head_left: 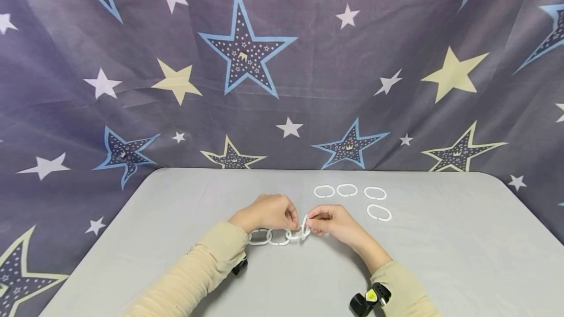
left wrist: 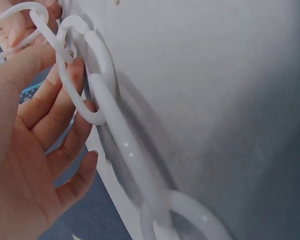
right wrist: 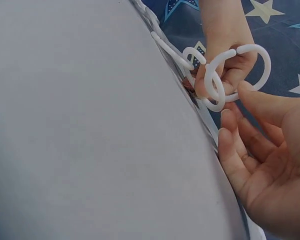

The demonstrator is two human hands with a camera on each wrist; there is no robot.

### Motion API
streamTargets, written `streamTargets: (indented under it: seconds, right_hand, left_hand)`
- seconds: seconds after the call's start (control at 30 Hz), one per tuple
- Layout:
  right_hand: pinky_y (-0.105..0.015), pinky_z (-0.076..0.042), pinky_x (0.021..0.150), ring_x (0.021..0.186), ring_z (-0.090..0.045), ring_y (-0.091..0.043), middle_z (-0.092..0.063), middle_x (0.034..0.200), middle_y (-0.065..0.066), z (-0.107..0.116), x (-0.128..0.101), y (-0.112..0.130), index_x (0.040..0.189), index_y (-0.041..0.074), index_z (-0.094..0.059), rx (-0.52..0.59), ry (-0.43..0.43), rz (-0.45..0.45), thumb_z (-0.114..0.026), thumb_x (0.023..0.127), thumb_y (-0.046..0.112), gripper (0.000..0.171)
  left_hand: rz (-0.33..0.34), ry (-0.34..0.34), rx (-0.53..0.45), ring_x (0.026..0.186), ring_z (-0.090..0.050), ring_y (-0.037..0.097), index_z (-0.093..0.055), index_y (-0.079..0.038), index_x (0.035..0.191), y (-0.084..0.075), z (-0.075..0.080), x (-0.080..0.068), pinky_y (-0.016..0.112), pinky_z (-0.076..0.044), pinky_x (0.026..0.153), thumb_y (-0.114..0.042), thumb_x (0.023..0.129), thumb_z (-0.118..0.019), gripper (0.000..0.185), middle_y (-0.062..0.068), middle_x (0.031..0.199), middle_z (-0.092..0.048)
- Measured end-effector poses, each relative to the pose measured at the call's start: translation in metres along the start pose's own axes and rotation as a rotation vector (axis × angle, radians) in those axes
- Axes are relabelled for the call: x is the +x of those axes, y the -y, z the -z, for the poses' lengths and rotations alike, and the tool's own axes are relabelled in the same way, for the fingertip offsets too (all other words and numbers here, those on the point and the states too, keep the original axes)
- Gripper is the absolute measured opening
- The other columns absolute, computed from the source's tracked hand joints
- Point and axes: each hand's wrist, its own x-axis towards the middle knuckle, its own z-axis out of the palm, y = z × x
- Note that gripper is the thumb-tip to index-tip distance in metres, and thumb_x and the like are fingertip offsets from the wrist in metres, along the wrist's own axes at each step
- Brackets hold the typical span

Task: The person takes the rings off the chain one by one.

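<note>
A short chain of white oval plastic links [head_left: 270, 237] lies on the grey table [head_left: 282, 278] between my two hands. My left hand [head_left: 294, 219] pinches the chain's right end; the left wrist view shows the links [left wrist: 102, 95] running past its loosely curled fingers [left wrist: 65, 100]. My right hand [head_left: 312, 222] pinches an upright white link [head_left: 305, 225] at that end. In the right wrist view this link [right wrist: 257, 65] has an open gap and hooks into the chain's end link [right wrist: 215, 92], with my right thumb [right wrist: 262, 102] against it.
Several loose white links lie just beyond the hands: three in a row [head_left: 346, 190] and one [head_left: 379, 212] to the right. A star-patterned cloth [head_left: 282, 62] hangs behind the table. Black wrist cameras [head_left: 367, 300] sit on both forearms.
</note>
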Motion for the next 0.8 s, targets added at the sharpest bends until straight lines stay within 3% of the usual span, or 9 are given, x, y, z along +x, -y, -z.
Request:
streamTargets:
  seconds: [0.37,0.8]
  right_hand:
    - [-0.023,-0.049,0.058,0.066,-0.060,-0.013,-0.070,0.087,-0.020,0.001,0.000,0.003,0.103,-0.009,-0.068,-0.058,0.004,0.044,-0.071,0.089,0.004,0.020]
    - [-0.027,-0.052,0.073,0.080,-0.066,-0.024,-0.072,0.093,-0.010,-0.001,0.001,0.008,0.103,0.003,-0.072,-0.202,-0.031,0.121,-0.072,0.089,0.009,0.015]
  left_hand:
    - [0.032,-0.008,-0.121,0.068,-0.059,-0.001,-0.077,-0.029,0.086,0.003,0.000,-0.010,0.033,-0.046,0.073,-0.031,0.083,-0.074,0.005,-0.023,0.073,-0.066]
    - [0.078,-0.073,-0.208,0.067,-0.058,0.002,-0.075,-0.031,0.086,0.003,0.001,-0.018,0.033,-0.046,0.071,-0.033,0.084,-0.072,0.004,-0.021,0.074,-0.066]
